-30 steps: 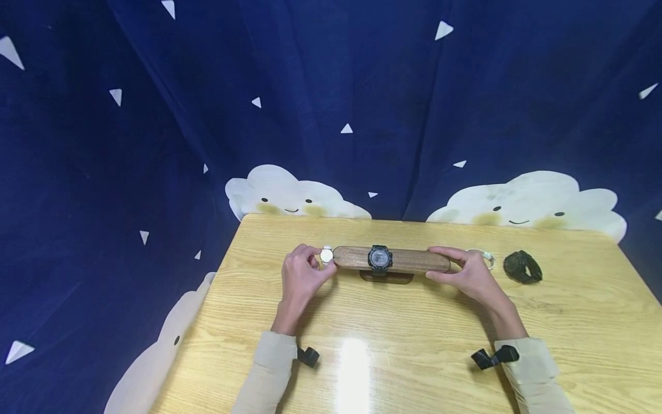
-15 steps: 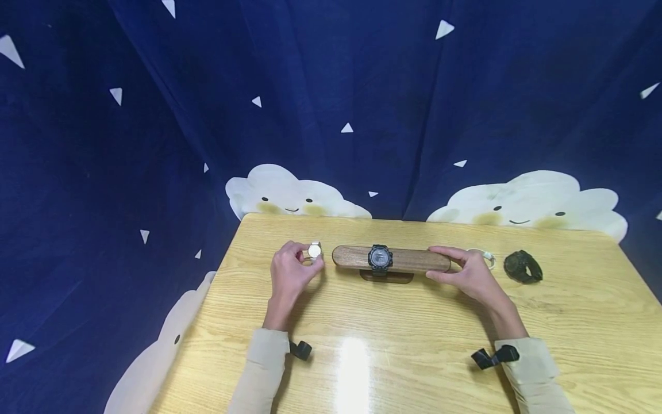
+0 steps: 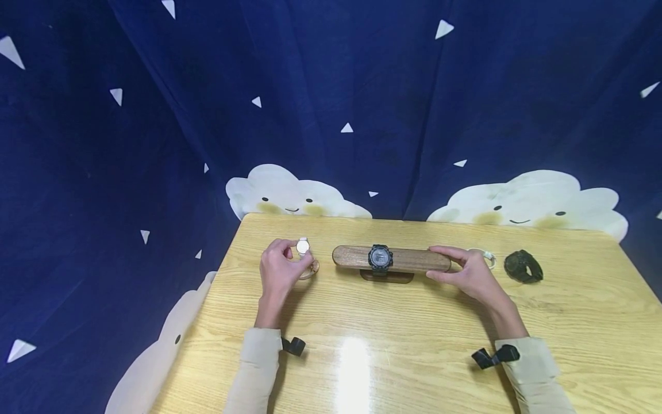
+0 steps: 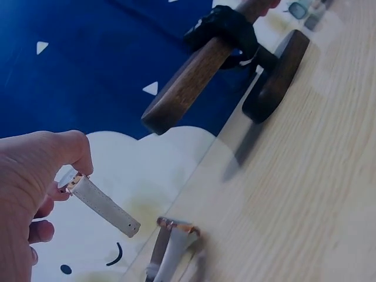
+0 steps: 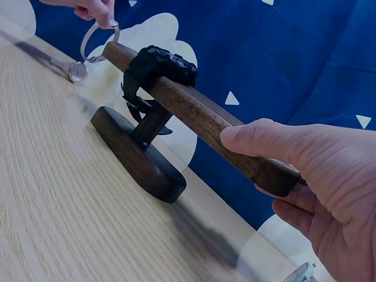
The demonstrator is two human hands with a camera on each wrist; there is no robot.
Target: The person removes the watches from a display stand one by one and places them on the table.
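A small watch [image 3: 302, 246] with a round pale dial and white strap is pinched by my left hand [image 3: 277, 267], its strap end hanging down in the left wrist view. Below it on the table lies a second light-strapped watch [image 4: 170, 247] with a rose-gold case. To the right stands a dark wooden watch stand [image 3: 411, 260], a horizontal bar on a short post and base. Around the middle of the bar is a chunky black watch [image 3: 380, 257]. My right hand [image 3: 468, 273] grips the bar's right end, thumb on the near side.
Behind my right hand lies a white watch [image 3: 487, 257], partly hidden in the head view. Another black watch [image 3: 523, 267] rests farther right on the wooden table [image 3: 414, 345]. A dark blue curtain [image 3: 310, 75] with clouds hangs along the table's back edge.
My left hand has moved left with the white-strapped watch, away from the stand's left end. The rose-gold watch under that hand has come into sight. My right hand stays on the bar.
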